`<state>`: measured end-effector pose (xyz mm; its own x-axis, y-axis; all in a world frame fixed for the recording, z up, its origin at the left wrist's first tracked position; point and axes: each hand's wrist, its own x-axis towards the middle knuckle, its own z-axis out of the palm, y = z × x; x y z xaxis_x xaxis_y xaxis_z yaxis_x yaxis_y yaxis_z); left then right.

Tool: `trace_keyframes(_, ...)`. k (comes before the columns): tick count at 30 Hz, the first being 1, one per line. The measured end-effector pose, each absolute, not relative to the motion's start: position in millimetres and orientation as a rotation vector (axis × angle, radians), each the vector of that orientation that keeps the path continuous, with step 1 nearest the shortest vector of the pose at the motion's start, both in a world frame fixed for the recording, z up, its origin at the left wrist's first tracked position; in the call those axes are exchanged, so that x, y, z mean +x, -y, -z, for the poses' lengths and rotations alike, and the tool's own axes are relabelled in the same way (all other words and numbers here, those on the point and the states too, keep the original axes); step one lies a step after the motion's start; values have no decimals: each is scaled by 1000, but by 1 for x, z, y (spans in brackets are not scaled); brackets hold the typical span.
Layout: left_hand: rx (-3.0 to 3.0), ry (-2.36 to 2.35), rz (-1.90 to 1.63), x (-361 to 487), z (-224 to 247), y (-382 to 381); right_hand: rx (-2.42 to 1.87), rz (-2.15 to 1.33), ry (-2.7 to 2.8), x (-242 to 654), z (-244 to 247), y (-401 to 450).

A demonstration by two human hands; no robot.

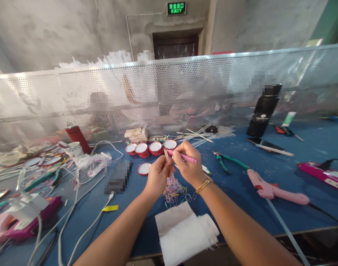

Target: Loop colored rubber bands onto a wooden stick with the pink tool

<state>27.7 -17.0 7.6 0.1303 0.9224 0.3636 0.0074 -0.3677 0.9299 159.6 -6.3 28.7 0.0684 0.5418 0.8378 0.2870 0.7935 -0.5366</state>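
My left hand [158, 173] pinches a thin, flat wooden stick [166, 155], its upper end pointing up between the fingers. Held like a writing tool, a pink pen [189, 158] sits in my right hand [189, 164], its tip close to the stick. Whether the tip touches the wood I cannot tell. Below both hands lies a pile of small coloured elastic bands [174, 192]. Just beyond them stand several red-rimmed round tins with white tops [155, 148], and one more such round piece [144, 169] lies nearer my left hand.
White tissue [187, 231] lies at the front edge. Rightward are pliers [224, 160], a pink glue gun [274, 188], a black bottle [264, 111] and a power strip [324, 175]. Leftward are a phone [117, 177], cables and a red bottle [77, 138]. A perforated metal screen [147, 92] borders the back.
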Motion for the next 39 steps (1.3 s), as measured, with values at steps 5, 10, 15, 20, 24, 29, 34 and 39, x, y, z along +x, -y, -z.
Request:
trace_keyframes(5,1557,-933,-1362,28,-7,16,-697,-225,1533,159,-28,7)
trace_keyframes(10,1564,-934,-1370,28,-7,17,-699,-232,1539,159,-29,7)
trace_keyframes(15,1574,-919,-1377,28,-9,18,-696,-246,1531,158,-29,7)
trace_keyframes(20,1574,-922,-1364,28,-8,17,-689,-226,1523,158,-29,7)
trace_keyframes(24,1583,-921,-1364,28,-7,16,-684,-238,1538,158,-29,7)
trace_keyframes(29,1580,-930,-1361,29,-7,17,-696,-232,1520,158,-29,6)
trace_keyframes(34,1578,-919,-1362,29,-6,16,-681,-254,1538,158,-30,7)
trace_keyframes(39,1597,-929,-1355,28,-5,16,-685,-235,1517,158,-30,8)
